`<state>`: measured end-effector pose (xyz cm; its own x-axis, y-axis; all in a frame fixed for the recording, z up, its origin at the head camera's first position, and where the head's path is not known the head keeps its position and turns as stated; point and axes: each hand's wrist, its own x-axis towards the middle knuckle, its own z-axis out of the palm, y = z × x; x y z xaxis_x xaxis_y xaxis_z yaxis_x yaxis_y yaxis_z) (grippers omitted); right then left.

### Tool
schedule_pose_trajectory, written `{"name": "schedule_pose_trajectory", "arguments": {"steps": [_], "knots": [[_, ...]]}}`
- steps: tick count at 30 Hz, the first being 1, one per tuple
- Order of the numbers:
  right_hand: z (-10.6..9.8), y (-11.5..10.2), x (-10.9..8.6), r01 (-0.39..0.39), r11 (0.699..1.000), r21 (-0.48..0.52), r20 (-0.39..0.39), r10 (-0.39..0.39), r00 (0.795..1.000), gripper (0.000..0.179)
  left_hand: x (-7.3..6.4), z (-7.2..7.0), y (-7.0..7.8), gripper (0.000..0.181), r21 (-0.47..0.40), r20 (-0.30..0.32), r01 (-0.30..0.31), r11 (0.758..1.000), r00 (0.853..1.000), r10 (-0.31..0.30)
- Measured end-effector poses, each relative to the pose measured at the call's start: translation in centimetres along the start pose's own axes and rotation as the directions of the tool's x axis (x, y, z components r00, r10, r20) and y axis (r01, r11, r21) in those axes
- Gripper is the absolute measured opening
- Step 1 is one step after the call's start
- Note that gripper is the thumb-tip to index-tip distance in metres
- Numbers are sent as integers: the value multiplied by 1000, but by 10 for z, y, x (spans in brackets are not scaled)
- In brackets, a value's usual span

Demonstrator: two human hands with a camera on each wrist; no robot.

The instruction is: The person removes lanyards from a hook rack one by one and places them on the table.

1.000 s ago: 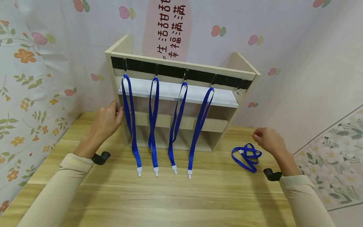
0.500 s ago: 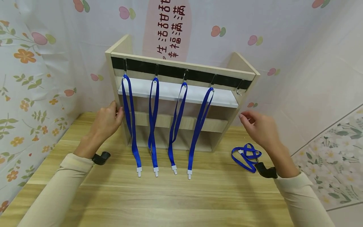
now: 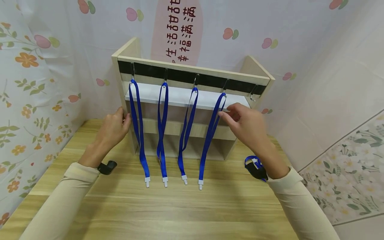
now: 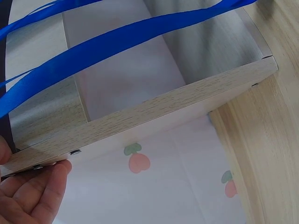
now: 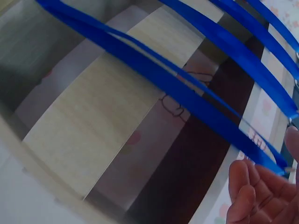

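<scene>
A pale wooden shelf rack [image 3: 174,129] stands on the table with a row of metal hooks across its front. Several blue lanyards with white clips hang from the hooks, and the rightmost hook [image 3: 253,97] is bare. My left hand [image 3: 112,128] grips the rack's left side panel [image 4: 140,107], thumb at the front edge and fingers on the outer face. Beside the upper part of the rightmost hanging lanyard [image 3: 207,146], my right hand [image 3: 249,125] holds its thumb and loosely bent fingers apart, nothing between them. Another blue lanyard [image 3: 250,159] lies on the table, partly hidden behind the right wrist's camera.
A white shelf board [image 3: 177,96] sits behind the hanging straps. Floral curtain [image 3: 39,83] closes in the left and back. A patterned wall panel [image 3: 354,180] rises at the right. The wooden table [image 3: 168,213] spreads out in front of the rack.
My right hand has moved left and up from above the loose lanyard to the rightmost hanging one, its wrist camera now covering part of the loose lanyard. My left hand stays on the rack.
</scene>
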<state>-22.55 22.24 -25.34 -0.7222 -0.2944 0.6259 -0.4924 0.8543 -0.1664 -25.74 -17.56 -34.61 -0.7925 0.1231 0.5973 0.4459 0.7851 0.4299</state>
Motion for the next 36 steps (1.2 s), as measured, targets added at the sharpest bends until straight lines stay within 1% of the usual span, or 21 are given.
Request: {"name": "schedule_pose_trajectory", "arguments": {"steps": [3,5,11,14,16,18,19,21,23,25,27,30,33,35,36], "knots": [[8,-7,8,-34,999,-15,-16,34,999,42,0,-1,-1,22,-5,1,4,1000,1000,-4],[12,-10,13,-48,998,-29,-34,47,998,43,0,-1,-1,22,-3,1,1,1000,1000,-1],[19,-11,20,-78,996,-32,-87,75,993,35,0,2,-1,22,2,-5,-7,1000,1000,7],[19,-10,21,-97,995,-6,-83,96,992,31,-1,1,0,21,-5,-6,-6,1000,1000,6],[17,-9,22,-106,994,32,-65,108,992,28,-1,1,0,20,-10,-8,-6,1000,1000,6],[15,-8,23,-112,989,92,-36,116,993,25,-1,0,0,20,-11,-11,-6,1000,1000,6],[14,-8,24,-116,984,135,-18,120,993,23,0,0,0,20,-10,-12,-8,1000,1000,8],[10,-8,24,-135,963,233,19,134,991,22,0,1,-1,20,-5,-13,-11,1000,1000,11],[4,-8,22,-159,932,326,57,149,987,21,-1,1,-1,20,1,-11,-15,1000,1000,15],[-4,-9,20,-180,900,397,76,163,984,21,-1,2,-2,21,3,-6,-16,1000,1000,16],[-13,-10,17,-191,880,436,84,172,982,21,-1,2,-2,21,0,0,-14,1000,1000,14],[-29,-9,13,-175,869,464,66,163,984,20,-1,2,-2,21,-10,4,-7,1000,1000,7],[-46,-6,10,-155,850,503,48,151,987,17,0,1,-2,20,-14,-3,-6,1000,1000,6],[-57,-3,8,-158,828,538,43,160,986,16,0,1,-2,20,-11,-10,-10,1000,1000,9],[-62,-2,8,-165,806,569,43,171,984,16,0,1,-2,20,-12,-14,-10,1000,1000,10]]}}
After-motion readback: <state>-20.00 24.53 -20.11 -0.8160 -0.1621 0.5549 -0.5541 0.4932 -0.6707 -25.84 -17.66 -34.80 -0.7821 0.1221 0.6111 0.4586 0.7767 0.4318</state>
